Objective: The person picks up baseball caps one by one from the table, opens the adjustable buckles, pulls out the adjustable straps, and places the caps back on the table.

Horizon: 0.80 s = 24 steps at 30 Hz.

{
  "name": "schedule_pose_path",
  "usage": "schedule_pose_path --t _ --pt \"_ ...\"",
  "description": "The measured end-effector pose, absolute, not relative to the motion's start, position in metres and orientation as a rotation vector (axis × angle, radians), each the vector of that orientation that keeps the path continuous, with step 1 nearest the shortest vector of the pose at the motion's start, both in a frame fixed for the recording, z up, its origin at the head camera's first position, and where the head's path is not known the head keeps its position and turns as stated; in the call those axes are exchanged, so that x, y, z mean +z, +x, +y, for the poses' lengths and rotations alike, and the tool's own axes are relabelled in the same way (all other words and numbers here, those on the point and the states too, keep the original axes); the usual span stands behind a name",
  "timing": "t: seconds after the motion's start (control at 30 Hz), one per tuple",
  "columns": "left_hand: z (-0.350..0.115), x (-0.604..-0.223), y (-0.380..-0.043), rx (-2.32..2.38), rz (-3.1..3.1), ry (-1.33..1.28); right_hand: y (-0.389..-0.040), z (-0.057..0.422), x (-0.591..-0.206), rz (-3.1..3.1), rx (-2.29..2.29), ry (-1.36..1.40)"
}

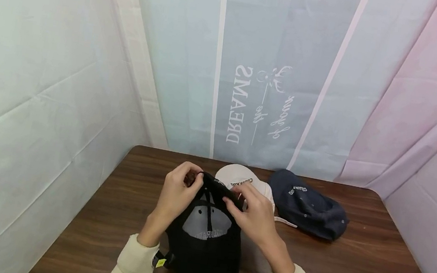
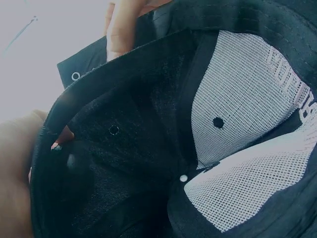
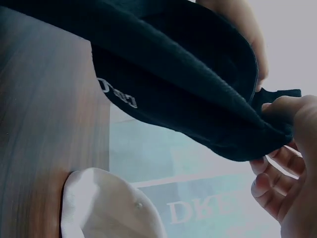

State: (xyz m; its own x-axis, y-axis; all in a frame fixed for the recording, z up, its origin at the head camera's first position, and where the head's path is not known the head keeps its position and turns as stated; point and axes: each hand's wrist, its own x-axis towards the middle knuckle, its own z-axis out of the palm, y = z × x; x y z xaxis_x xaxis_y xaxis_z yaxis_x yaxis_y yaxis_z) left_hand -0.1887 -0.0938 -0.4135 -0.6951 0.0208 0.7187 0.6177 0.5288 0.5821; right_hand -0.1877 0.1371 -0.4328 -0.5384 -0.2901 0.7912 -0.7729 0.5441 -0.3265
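Both hands hold a black baseball cap (image 1: 205,260) over the near part of the table, its inside turned up to the head camera. White mesh-like lining (image 2: 247,89) and a metal eyelet ring (image 2: 76,76) show in the left wrist view. My left hand (image 1: 179,189) pinches the cap's edge at the upper left, between thumb and fingers. On the other side, my right hand (image 1: 258,212) grips the edge with its thumb inside the opening. Pale stitched lettering (image 3: 118,94) runs along the cap's outer side in the right wrist view.
Behind the right hand lies a white cap (image 1: 234,172) with lettering, partly covered by that hand. A navy cap (image 1: 317,211) rests beside it to the right. The brown wooden table (image 1: 371,270) ends at a printed fabric backdrop (image 1: 171,55), with pale cloth at both sides.
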Motion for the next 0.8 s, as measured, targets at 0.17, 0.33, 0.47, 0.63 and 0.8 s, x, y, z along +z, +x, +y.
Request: schedule_pose_path --t 0.17,0.33,0.47,0.63,0.8 --pt "-0.099 -0.410 -0.189 -1.151 -2.066 -0.496 -0.188 0.136 -0.435 -2.132 0.868 0.842" --pt "-0.105 -0.409 -0.191 -1.128 -2.037 -0.467 -0.186 0.136 -0.438 -2.207 0.838 0.841" --pt "-0.111 -0.407 -0.193 -1.118 -2.024 -0.451 -0.185 0.136 -0.439 -2.243 0.821 0.856" --pt "-0.116 -0.404 -0.194 -1.126 -2.014 -0.423 -0.184 0.135 -0.438 -2.292 0.815 0.859" --pt "-0.120 -0.404 -0.195 -1.117 -1.991 -0.414 -0.182 0.135 -0.438 -2.371 0.804 0.815"
